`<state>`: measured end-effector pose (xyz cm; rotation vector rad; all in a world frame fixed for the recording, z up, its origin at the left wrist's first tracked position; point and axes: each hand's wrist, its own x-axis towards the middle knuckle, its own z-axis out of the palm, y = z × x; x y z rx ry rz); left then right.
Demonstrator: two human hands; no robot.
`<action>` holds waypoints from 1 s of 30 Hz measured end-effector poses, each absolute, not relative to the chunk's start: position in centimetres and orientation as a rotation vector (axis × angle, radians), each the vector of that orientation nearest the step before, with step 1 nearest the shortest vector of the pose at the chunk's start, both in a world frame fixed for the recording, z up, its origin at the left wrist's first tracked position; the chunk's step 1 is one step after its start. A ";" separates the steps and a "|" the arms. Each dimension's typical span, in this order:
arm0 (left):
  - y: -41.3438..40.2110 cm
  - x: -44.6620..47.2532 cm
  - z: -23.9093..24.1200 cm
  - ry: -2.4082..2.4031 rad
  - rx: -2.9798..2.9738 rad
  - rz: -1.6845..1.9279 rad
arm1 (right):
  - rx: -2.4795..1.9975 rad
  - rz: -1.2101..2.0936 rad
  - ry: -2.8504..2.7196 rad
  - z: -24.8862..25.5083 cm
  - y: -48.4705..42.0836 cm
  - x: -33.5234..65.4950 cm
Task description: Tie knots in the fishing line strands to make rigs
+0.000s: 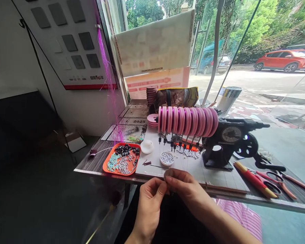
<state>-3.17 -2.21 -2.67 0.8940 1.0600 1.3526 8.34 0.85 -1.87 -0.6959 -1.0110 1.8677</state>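
Observation:
My left hand (150, 200) and my right hand (184, 186) meet at the table's front edge, fingertips pinched and almost touching. Whatever lies between the fingers is too small to make out. Just beyond them stands a small white bowl (167, 158) of whitish beads. Above it, a row of pink spools (188, 121) sits on a black hand-cranked winder (225, 135), with small black clips hanging below. To the left, an orange tray (105, 167) holds black, silver and turquoise small parts.
Scissors (270, 179), a red-yellow handled tool (255, 179) and pliers lie at the right. A white round lid (147, 146) is beside the tray. Purple strands (105, 57) hang at the left wall. Loose white beads (188, 153) lie under the spools. A dark bag (176, 97) is behind.

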 end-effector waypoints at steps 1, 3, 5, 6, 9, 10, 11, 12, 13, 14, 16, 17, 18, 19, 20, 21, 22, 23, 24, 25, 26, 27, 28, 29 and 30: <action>-2.1 -3.2 -2.7 1.060 0.906 1.359 | -0.690 1.922 -0.930 -2.1 0.9 8.2; -2.1 -3.2 -2.7 1.031 0.901 1.379 | -0.687 1.983 -0.839 -2.4 1.0 7.8; -2.1 -3.1 -2.7 0.984 0.858 1.403 | -0.687 1.986 -0.829 -2.5 0.9 7.6; -2.2 -3.1 -2.8 0.954 0.820 1.413 | -0.685 1.971 -0.848 -2.4 0.8 7.6; -2.5 -3.1 -2.9 0.847 0.655 1.426 | -0.736 1.854 -0.966 -2.1 0.4 7.9; -2.5 -3.1 -2.9 0.819 0.599 1.425 | -0.776 1.800 -1.015 -2.0 0.2 8.1; -2.6 -3.0 -2.9 0.798 0.551 1.427 | -0.824 1.746 -1.058 -1.9 0.1 8.2; -2.6 -3.0 -3.0 0.788 0.514 1.429 | -0.869 1.701 -1.094 -1.7 0.0 8.4; -2.7 -3.0 -3.0 0.790 0.488 1.431 | -0.899 1.661 -1.131 -1.6 0.0 8.5; -2.7 -2.9 -3.1 0.799 0.474 1.435 | -0.905 1.631 -1.174 -1.5 0.0 8.5; -2.7 -2.9 -3.3 0.841 0.481 1.447 | -0.865 1.595 -1.251 -1.3 0.2 8.5; -2.7 -2.9 -3.4 0.874 0.505 1.451 | -0.835 1.580 -1.283 -1.2 0.3 8.4; -2.7 -2.9 -3.5 0.913 0.543 1.452 | -0.811 1.561 -1.307 -1.1 0.3 8.4; -2.7 -2.9 -3.5 0.954 0.592 1.451 | -0.797 1.547 -1.317 -1.2 0.4 8.3; -2.7 -3.0 -3.5 0.995 0.648 1.444 | -0.792 1.548 -1.307 -1.2 0.4 8.2; -2.6 -3.1 -3.5 1.031 0.707 1.434 | -0.790 1.572 -1.271 -1.4 0.4 8.1; -2.6 -3.1 -3.4 1.057 0.765 1.422 | -0.780 1.631 -1.200 -1.6 0.4 8.0; -2.5 -3.2 -3.3 1.073 0.816 1.412 | -0.761 1.713 -1.106 -1.8 0.4 7.9; -2.5 -3.2 -3.2 1.081 0.859 1.404 | -0.738 1.798 -1.006 -2.1 0.4 7.7; -2.4 -3.2 -3.0 1.083 0.891 1.400 | -0.716 1.870 -0.918 -2.5 0.5 7.6; -2.4 -3.2 -2.9 1.077 0.909 1.396 | -0.698 1.923 -0.856 -2.7 0.6 7.5; -2.4 -3.2 -2.8 1.069 0.913 1.393 | -0.686 1.959 -0.823 -3.0 0.7 7.4; -2.4 -3.2 -2.8 1.058 0.905 1.390 | -0.682 1.980 -0.816 -3.1 0.7 7.4; -2.5 -3.2 -2.7 1.044 0.886 1.389 | -0.680 1.990 -0.822 -3.2 0.8 7.3; -2.5 -3.2 -2.7 1.026 0.857 1.391 | -0.673 2.000 -0.816 -3.2 0.8 7.3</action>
